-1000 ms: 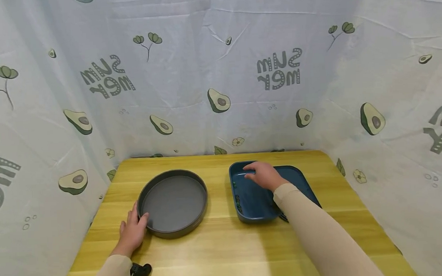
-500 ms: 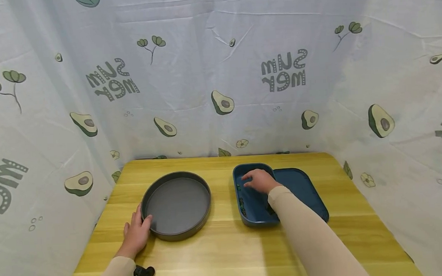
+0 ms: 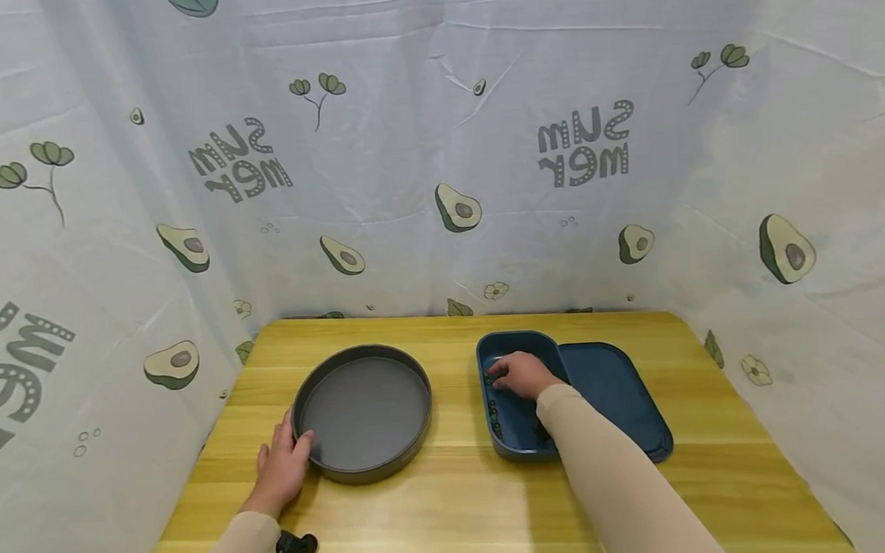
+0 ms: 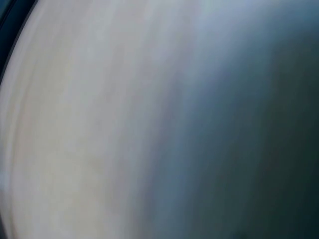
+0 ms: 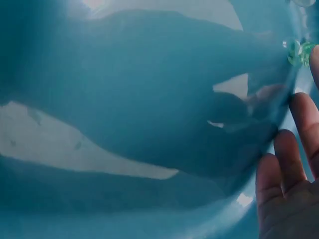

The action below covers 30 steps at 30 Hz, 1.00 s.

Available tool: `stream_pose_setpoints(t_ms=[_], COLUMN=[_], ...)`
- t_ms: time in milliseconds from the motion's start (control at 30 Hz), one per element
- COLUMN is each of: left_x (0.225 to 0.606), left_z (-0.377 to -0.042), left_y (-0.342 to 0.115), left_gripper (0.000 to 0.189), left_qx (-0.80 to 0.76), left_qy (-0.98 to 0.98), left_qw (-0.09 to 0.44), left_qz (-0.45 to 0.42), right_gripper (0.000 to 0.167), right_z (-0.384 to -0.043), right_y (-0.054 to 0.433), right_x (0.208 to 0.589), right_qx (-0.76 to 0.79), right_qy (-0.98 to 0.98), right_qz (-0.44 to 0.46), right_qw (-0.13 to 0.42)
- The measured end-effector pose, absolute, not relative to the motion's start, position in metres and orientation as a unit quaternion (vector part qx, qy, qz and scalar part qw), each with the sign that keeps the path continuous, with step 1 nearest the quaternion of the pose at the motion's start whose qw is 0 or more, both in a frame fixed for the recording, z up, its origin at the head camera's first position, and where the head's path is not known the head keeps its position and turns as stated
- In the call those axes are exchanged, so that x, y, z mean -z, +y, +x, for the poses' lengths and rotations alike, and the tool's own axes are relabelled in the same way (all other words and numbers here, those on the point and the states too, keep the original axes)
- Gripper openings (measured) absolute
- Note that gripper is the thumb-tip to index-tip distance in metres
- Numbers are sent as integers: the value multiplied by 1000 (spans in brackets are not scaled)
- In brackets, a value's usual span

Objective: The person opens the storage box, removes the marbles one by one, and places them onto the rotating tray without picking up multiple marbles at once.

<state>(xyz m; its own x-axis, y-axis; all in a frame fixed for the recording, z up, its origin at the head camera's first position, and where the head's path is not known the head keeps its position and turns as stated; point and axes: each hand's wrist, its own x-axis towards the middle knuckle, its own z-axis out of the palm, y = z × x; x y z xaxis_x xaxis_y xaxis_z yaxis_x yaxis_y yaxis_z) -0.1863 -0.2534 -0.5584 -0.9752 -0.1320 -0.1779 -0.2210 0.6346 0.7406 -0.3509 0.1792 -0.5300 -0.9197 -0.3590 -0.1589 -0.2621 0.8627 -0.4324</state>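
My left hand (image 3: pixel 282 470) holds the near left side of a round dark grey cake pan (image 3: pixel 363 410), thumb at the rim and fingers along the outer wall. The left wrist view is only a blur. My right hand (image 3: pixel 524 376) reaches down into a deep blue rectangular dish (image 3: pixel 521 454), its fingertips at the left inner wall. Several small green and dark pieces (image 3: pixel 494 416) lie along that wall. In the right wrist view, a clear green glass-like piece (image 5: pixel 307 52) shows right at the index finger; the thumb is hidden.
A shallow blue tray (image 3: pixel 614 393) lies against the right side of the dish. A black curved device (image 3: pixel 297 547) is at my left wrist. The wooden table (image 3: pixel 426 528) meets a white avocado-print curtain (image 3: pixel 391 162) at the back and sides.
My right hand has lowered into the blue dish, and its fingertips have come to the green pieces at the left wall. The left hand stays on the cake pan. The head view has shifted slightly.
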Motion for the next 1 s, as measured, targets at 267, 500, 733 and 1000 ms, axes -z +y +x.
stream_pose_setpoints(t_ms=[267,500,733,1000], left_x=[561,563,563,561], left_z=[-186,-187,-187,-188], left_y=[-253,-254,-253,-252], left_gripper=[74,73,72,71], left_qx=[-418,-417,-416,-414], left_qy=[902,903,903,903], left_qw=[47,43,40,37], left_qz=[-96,-98,-100,-105], right_gripper=[26,23,23,22], right_z=[-352,-353,-355,-356], right_y=[180,178,176,176], right_x=[543,548,548,548], right_qx=[233,231,228,234], right_qy=[955,955,955,954], right_qz=[-154,-162,-156,-151], right_qw=[102,92,103,109])
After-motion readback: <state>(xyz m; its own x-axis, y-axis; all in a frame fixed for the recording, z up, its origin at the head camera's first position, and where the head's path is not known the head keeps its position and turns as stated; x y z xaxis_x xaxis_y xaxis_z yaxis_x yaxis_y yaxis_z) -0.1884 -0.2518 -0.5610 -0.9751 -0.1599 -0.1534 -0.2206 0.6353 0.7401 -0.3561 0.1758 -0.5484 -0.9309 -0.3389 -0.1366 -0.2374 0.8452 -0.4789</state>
